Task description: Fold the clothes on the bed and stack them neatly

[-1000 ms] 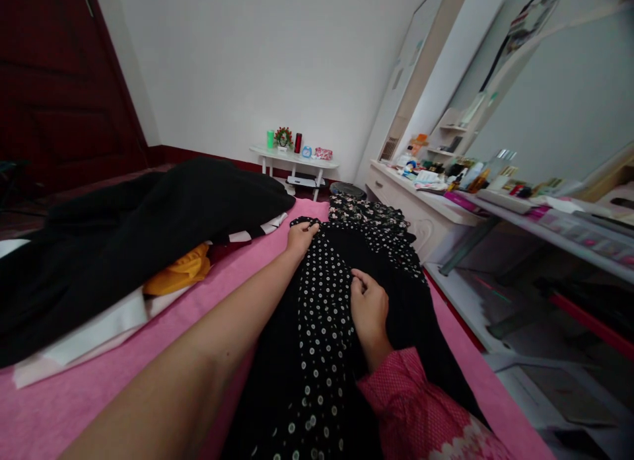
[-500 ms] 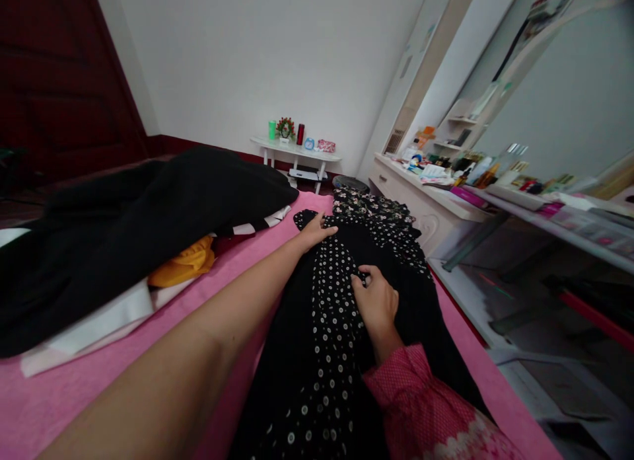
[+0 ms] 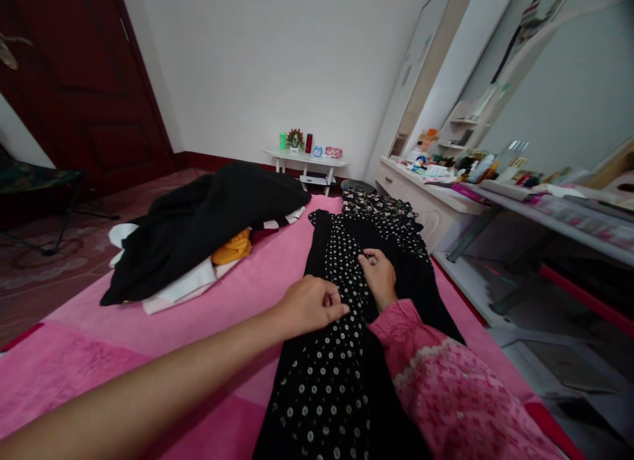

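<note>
A long black dress (image 3: 341, 354) with white dots and rings lies stretched out over the pink bedding. My left hand (image 3: 312, 305), its arm bare, is at the dotted panel's left side, fingers curled in against the cloth and thumb pointing right. Slightly farther up and to the right, my right hand (image 3: 380, 278) pinches the fabric at the panel's right edge; its fingertips are partly hidden. A pink patterned sleeve (image 3: 436, 374) covers my right arm. At the dress's far end lies a ruffled black floral cloth (image 3: 379, 203).
Left on the pink bed (image 3: 267, 281) sits a heap of clothes under a black garment (image 3: 203, 222), with a mustard piece (image 3: 232, 246) poking out. A cluttered dressing table (image 3: 436, 192) borders the right. Beyond stand a small white table (image 3: 304, 157) and, far left, a folding stool (image 3: 39, 179).
My left hand has come back from the dress's far end to its middle, and its fingers have curled in. My right hand stays at the panel's edge. The view has shifted, showing more at left.
</note>
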Motion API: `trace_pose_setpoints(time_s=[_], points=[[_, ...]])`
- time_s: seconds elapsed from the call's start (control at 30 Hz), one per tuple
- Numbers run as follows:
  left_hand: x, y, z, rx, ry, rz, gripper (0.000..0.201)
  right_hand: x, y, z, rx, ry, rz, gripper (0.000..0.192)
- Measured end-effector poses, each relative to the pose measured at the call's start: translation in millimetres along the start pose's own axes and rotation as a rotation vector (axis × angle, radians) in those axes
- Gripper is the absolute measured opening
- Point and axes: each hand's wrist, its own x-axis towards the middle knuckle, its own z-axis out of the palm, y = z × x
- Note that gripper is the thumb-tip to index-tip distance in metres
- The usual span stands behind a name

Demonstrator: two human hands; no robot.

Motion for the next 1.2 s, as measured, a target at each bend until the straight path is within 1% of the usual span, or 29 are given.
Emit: trace_pose_setpoints(time_s=[0.07, 0.13, 0.27, 0.33, 0.4, 0.47, 0.53, 0.6, 0.63, 0.67, 0.77, 0.8, 0.87, 0.9, 0.97, 1.03, 1.07, 1.1, 1.2], points=[[-21.8, 15.6, 3.4, 0.069, -0.021, -0.013, 0.032, -2.4, -1.3, -0.8, 0.060, -0.025, -0.010, 0.038], [-34.0, 25.7, 6.3, 0.123, -0.017, -0.026, 0.038, -7.0, -3.3, -3.6, 0.160, -0.067, -0.008, 0.044], [-41.6, 37.2, 12.2, 0.211, -0.029, -0.094, 0.060, -24.6, -10.1, -15.0, 0.398, -0.157, 0.043, 0.057], [-41.6, 42.5, 17.5, 0.266, -0.010, -0.138, 0.066, -36.5, -16.7, -22.6, 0.478, -0.180, 0.099, 0.058], [-40.9, 47.1, 24.8, 0.277, 0.050, -0.177, 0.059, -48.1, -25.4, -30.4, 0.543, -0.205, 0.207, 0.055], [-40.0, 49.2, 31.8, 0.221, 0.117, -0.214, 0.040, -57.3, -34.2, -37.6, 0.586, -0.233, 0.318, 0.048], [-38.8, 48.0, 35.4, 0.106, 0.144, -0.228, 0.023, -63.0, -40.7, -43.5, 0.607, -0.253, 0.377, 0.041], [-37.4, 44.1, 33.0, -0.093, 0.113, -0.218, 0.020, -65.7, -43.5, -48.3, 0.623, -0.258, 0.407, 0.035], [-36.7, 41.9, 29.6, -0.257, 0.092, -0.220, 0.021, -66.3, -43.7, -50.3, 0.633, -0.256, 0.426, 0.033], [-36.1, 39.8, 24.9, -0.465, 0.078, -0.233, 0.019, -66.9, -43.2, -52.0, 0.642, -0.253, 0.444, 0.032], [-35.5, 35.0, 8.0, -1.168, 0.062, -0.347, 0.011, -71.3, -41.5, -56.7, 0.667, -0.233, 0.491, 0.030], [-35.7, 33.9, 3.3, -1.349, 0.044, -0.395, 0.013, -74.2, -41.8, -58.3, 0.688, -0.233, 0.498, 0.027], [-36.3, 31.7, -2.2, -1.569, -0.004, -0.472, 0.019, -82.1, -44.9, -62.1, 0.746, -0.283, 0.501, 0.022], [-36.6, 30.5, -2.6, -1.627, -0.018, -0.494, 0.022, -86.8, -47.9, -64.6, 0.778, -0.340, 0.503, 0.023], [-37.3, 28.4, 0.5, -1.672, 0.005, -0.506, 0.025, -96.6, -55.8, -70.7, 0.835, -0.503, 0.524, 0.033], [-38.9, 27.3, 6.0, -1.651, 0.039, -0.514, 0.028, -106.4, -64.4, -78.1, 0.881, -0.650, 0.548, 0.047], [-40.2, 27.4, 8.5, -1.630, 0.043, -0.529, 0.029, -111.4, -68.2, -82.2, 0.897, -0.691, 0.543, 0.052], [-42.1, 28.0, 10.3, -1.611, 0.045, -0.552, 0.030, -116.5, -71.2, -86.3, 0.908, -0.704, 0.523, 0.053], [-49.7, 32.5, 10.8, -1.616, 0.076, -0.654, 0.030, -133.6, -75.7, -98.5, 0.925, -0.660, 0.425, 0.054]])
